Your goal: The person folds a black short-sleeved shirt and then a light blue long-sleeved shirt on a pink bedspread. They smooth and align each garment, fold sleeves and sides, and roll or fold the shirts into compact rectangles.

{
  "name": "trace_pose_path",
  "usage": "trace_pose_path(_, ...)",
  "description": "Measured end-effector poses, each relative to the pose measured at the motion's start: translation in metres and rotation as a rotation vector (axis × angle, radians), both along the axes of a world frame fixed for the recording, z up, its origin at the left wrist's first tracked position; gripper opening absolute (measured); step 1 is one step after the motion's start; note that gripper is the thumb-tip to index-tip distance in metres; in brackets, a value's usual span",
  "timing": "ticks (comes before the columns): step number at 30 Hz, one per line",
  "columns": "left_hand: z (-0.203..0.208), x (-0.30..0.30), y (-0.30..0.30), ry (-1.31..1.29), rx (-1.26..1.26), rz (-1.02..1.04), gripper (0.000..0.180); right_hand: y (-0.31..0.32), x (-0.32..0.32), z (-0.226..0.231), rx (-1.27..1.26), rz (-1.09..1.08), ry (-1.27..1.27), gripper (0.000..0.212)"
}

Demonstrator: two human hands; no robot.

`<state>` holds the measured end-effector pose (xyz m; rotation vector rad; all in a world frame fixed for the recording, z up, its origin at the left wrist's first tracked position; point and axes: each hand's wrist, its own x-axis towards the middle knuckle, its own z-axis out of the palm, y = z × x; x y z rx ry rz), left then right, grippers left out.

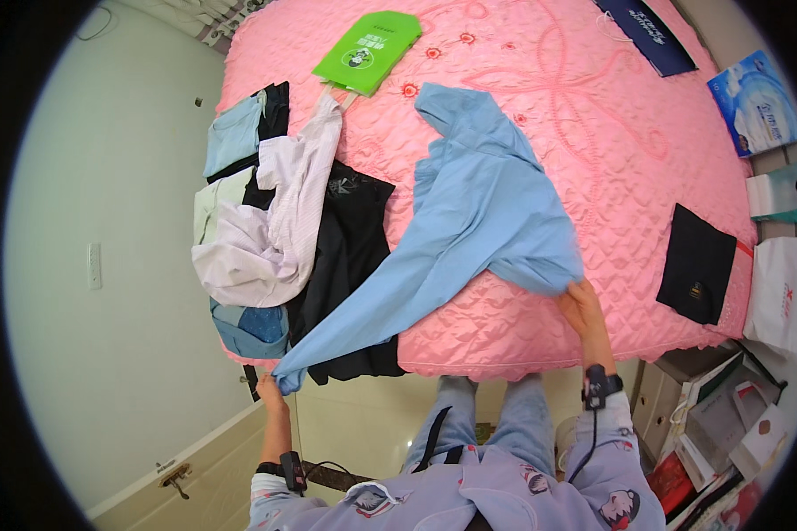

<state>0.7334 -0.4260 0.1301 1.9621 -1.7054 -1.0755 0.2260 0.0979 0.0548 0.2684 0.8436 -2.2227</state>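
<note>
A light blue long-sleeved shirt [487,195] lies spread across the pink bedspread [576,115], partly bunched at its far end. Its long sleeve is drawn out toward the near left, where my left hand [272,389] grips the end just past the bed's edge. My right hand [582,308] pinches the shirt's near right edge, slightly blurred. Under the stretched sleeve lies a black garment [350,239]. Left of it, a pale striped shirt [266,239] is heaped loosely.
Along the left edge sit a folded light blue garment [235,133] and a folded blue garment [248,332]. A green bag [369,53] lies at the far side. A folded black garment [697,265] is at right, with paper bags [726,425] on the floor beside the bed.
</note>
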Motion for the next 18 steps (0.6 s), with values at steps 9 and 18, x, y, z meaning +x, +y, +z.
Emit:
trace_pose_path(9,-0.01,-0.025,-0.009,0.039,-0.162,0.0,0.022,0.156,0.06,0.0,0.931,0.063,-0.248,0.023)
trace_pose_path(18,-0.035,-0.29,0.143,0.124,-0.127,-1.055,0.032,0.081,0.059,-0.029,0.942,-0.041,0.315,0.014)
